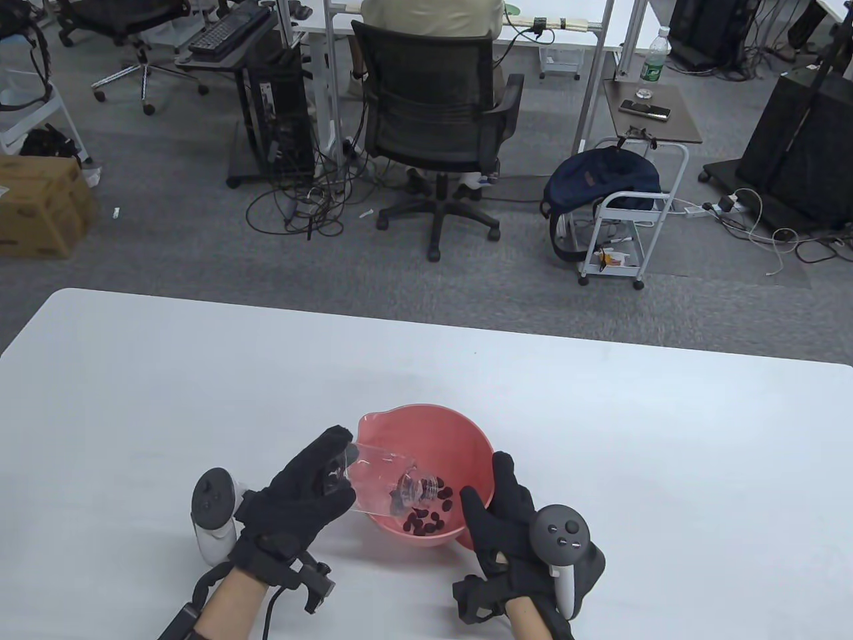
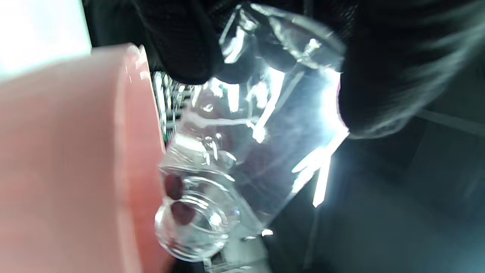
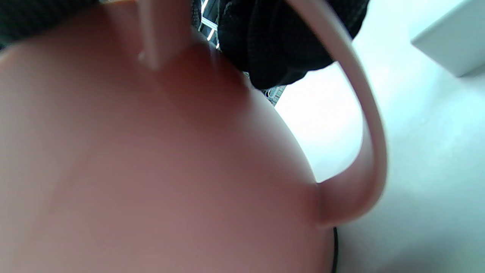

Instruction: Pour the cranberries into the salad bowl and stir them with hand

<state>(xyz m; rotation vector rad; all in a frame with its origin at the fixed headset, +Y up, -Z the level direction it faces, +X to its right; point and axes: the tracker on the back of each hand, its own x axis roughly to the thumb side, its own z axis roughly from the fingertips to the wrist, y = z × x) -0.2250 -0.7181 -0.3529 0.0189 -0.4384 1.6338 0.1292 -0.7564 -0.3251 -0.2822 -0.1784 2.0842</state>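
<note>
The left hand (image 1: 303,490) gripped a clear bottle (image 1: 386,481), tipped mouth-down over the pink bowl (image 1: 460,440) on the white table (image 1: 200,373). Cranberries (image 1: 430,517) lay in the bowl's bottom. The right hand (image 1: 513,527) held the bowl's near rim, fingers curled on it.

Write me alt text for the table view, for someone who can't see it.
A gloved left hand tips a clear bottle, mouth down, into a pink bowl on a white table; dark cranberries lie in the bowl. The gloved right hand holds the bowl's near rim. Behind is an office floor with chairs.
</note>
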